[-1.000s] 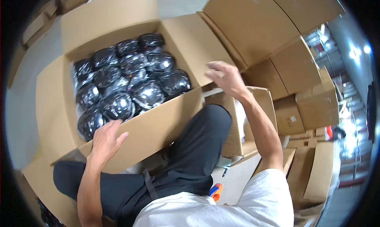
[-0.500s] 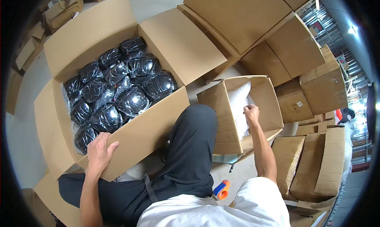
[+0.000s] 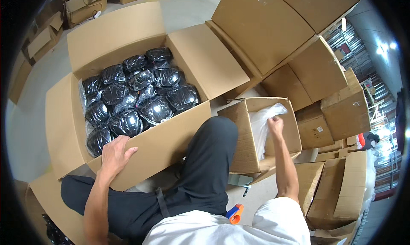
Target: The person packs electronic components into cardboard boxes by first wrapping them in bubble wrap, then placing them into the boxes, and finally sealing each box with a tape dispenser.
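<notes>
My left hand (image 3: 116,156) is closed over the near edge of a large open carton (image 3: 175,136), fingers inside the rim and thumb on the outer wall. Several rounded, glossy black items (image 3: 126,122) in clear plastic fill that carton; their exact kind is hard to tell. To the right, a smaller open carton (image 3: 241,129) lies with its opening toward me. Inside its opening, my right hand (image 3: 275,126) pinches a whitish, translucent plastic sheet (image 3: 259,125), which looks like bubble wrap. The sheet hangs down from my fingers along the carton's left inner wall.
An orange and blue tape dispenser (image 3: 235,214) is on the floor close to my body. Large cartons (image 3: 265,27) are stacked beyond the small one, and a flapped carton (image 3: 331,189) stands at the right. My bent knee (image 3: 215,138) is between the two open cartons.
The plastic sheet has been drawn up and its top now folds over toward my right hand. My left hand keeps its place on the carton edge. The whole view has shifted slightly.
</notes>
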`<state>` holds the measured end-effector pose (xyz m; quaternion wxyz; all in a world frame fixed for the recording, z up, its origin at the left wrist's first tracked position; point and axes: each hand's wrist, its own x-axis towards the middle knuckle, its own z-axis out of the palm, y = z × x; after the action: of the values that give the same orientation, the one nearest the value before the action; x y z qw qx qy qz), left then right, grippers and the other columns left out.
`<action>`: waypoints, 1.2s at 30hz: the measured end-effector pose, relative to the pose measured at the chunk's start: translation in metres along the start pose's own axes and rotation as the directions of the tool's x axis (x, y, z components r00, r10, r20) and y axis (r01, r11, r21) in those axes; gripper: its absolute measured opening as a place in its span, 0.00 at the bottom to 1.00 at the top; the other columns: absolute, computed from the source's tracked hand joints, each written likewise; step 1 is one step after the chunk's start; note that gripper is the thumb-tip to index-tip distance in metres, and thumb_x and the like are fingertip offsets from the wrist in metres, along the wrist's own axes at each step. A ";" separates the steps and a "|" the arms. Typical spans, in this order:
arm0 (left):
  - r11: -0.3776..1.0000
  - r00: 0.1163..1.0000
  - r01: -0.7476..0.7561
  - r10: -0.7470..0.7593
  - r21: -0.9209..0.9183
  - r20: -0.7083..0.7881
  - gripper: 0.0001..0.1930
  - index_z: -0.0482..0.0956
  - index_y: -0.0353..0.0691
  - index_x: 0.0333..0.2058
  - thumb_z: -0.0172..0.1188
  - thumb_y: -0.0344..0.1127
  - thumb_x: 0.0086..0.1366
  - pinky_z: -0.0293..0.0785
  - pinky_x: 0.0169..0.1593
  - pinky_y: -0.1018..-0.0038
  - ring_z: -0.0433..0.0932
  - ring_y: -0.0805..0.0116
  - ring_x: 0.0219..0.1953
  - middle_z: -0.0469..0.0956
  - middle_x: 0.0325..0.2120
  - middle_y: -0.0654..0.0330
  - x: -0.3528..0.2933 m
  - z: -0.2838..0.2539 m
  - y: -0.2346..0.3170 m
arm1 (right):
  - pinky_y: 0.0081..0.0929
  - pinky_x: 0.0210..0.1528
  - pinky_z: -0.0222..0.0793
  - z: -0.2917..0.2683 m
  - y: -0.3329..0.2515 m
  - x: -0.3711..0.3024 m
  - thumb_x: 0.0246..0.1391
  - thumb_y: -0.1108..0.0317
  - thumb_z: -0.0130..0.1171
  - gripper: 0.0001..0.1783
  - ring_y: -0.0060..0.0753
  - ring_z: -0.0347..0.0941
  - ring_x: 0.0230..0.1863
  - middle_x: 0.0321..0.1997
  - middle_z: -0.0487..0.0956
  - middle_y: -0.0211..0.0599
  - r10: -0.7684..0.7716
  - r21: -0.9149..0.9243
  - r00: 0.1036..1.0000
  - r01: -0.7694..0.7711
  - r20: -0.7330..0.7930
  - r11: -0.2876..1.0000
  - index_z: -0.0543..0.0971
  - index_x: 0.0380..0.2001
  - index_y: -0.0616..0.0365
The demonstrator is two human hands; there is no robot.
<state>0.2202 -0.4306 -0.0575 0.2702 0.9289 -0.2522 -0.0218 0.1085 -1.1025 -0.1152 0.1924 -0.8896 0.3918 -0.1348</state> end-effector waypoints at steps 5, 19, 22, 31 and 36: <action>0.997 0.997 0.072 -0.072 0.001 0.030 0.14 0.79 0.34 0.39 0.67 0.38 0.61 0.76 0.42 0.61 0.81 0.51 0.39 0.80 0.35 0.51 -0.002 -0.012 0.001 | 0.20 0.39 0.69 -0.127 -0.147 0.000 0.57 0.72 0.56 0.05 0.19 0.74 0.34 0.33 0.80 0.27 -0.240 0.736 0.970 0.143 0.026 0.661 0.80 0.31 0.59; 0.140 0.993 0.014 0.114 -0.990 0.030 0.34 0.63 0.35 0.66 0.47 0.58 0.75 0.62 0.67 0.61 0.63 0.60 0.68 0.66 0.65 0.50 0.117 0.013 0.122 | 0.33 0.53 0.75 -0.259 -0.332 -0.084 0.63 0.61 0.44 0.23 0.36 0.79 0.48 0.49 0.82 0.47 -0.606 0.740 0.606 0.671 -0.515 0.043 0.77 0.52 0.66; 0.035 0.998 0.061 0.008 -0.998 0.061 0.47 0.57 0.34 0.69 0.48 0.70 0.69 0.52 0.71 0.59 0.58 0.59 0.70 0.61 0.68 0.50 0.148 0.037 0.128 | 0.35 0.53 0.74 -0.271 -0.333 -0.057 0.63 0.64 0.45 0.20 0.37 0.78 0.50 0.52 0.80 0.50 -0.607 0.714 0.536 0.696 -0.587 -0.076 0.78 0.48 0.68; -0.292 0.992 0.123 0.072 -0.948 0.106 0.52 0.57 0.30 0.68 0.53 0.73 0.63 0.52 0.72 0.61 0.59 0.58 0.70 0.64 0.65 0.48 0.195 0.026 0.171 | 0.40 0.58 0.71 -0.178 -0.247 -0.198 0.62 0.68 0.46 0.16 0.41 0.75 0.56 0.58 0.76 0.53 -0.748 0.951 0.602 0.283 -0.277 -0.125 0.78 0.44 0.69; -0.520 0.999 0.008 0.039 -0.854 -0.015 0.12 0.79 0.36 0.42 0.63 0.40 0.70 0.74 0.31 0.80 0.75 0.79 0.26 0.77 0.27 0.69 0.199 0.040 0.137 | 0.41 0.60 0.70 -0.153 -0.254 -0.165 0.62 0.69 0.47 0.15 0.42 0.74 0.58 0.60 0.75 0.54 -0.759 0.980 0.629 0.186 -0.171 -0.067 0.78 0.42 0.69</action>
<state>0.3240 -0.6458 -0.0020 0.9389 0.2151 -0.1231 -0.2387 0.1042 -0.8585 0.1201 0.7255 -0.6257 -0.2023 -0.2031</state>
